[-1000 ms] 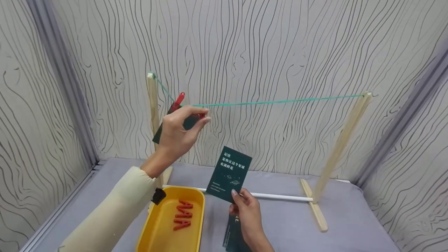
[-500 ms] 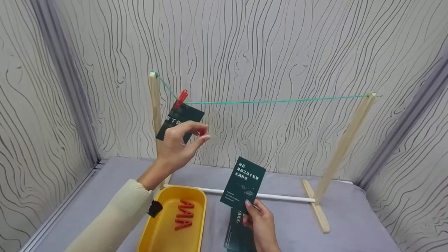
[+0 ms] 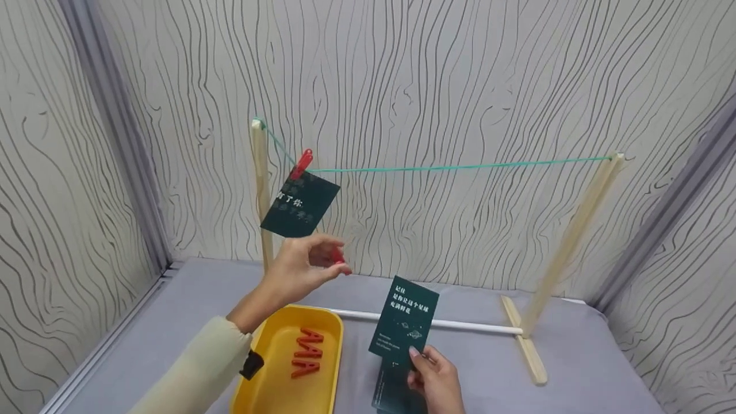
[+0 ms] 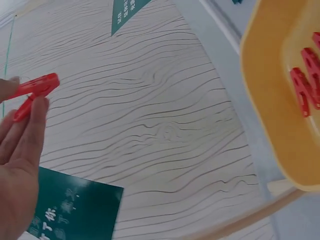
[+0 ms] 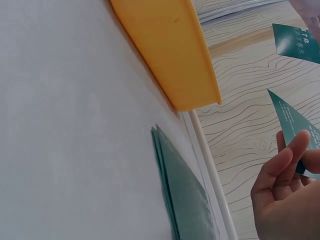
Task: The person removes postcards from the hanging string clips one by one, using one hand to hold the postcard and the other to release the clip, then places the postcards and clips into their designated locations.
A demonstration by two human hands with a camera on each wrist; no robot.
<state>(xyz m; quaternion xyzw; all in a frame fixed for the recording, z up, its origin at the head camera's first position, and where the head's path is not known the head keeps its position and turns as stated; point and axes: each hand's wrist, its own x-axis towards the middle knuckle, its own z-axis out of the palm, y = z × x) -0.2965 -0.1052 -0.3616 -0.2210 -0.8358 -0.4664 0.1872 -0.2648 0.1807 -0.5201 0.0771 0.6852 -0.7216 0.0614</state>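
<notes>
Between thumb and fingers my left hand (image 3: 302, 264) pinches a red clothespin (image 4: 37, 90), below a hanging card. My right hand (image 3: 436, 376) holds a dark green card (image 3: 404, 316) by its lower edge, white lettering and planet drawings facing me. Another dark green card (image 3: 310, 198) hangs tilted from the green string (image 3: 460, 167), clipped by a red clothespin (image 3: 302, 164) near the left post. Under the right hand, a small stack of green cards (image 5: 182, 195) lies on the table, partly hidden in the head view.
A yellow tray (image 3: 338, 362) with several red clothespins (image 3: 306, 352) stands at the front left. Wooden posts (image 3: 575, 247) hold up the string, and a white rod (image 3: 477, 326) runs low between them. Patterned panels (image 3: 460, 86) enclose the back and sides.
My left hand has come down from the string with its clothespin, uncovering the hanging card. My right hand has moved right and down with its card, showing more of the stack.
</notes>
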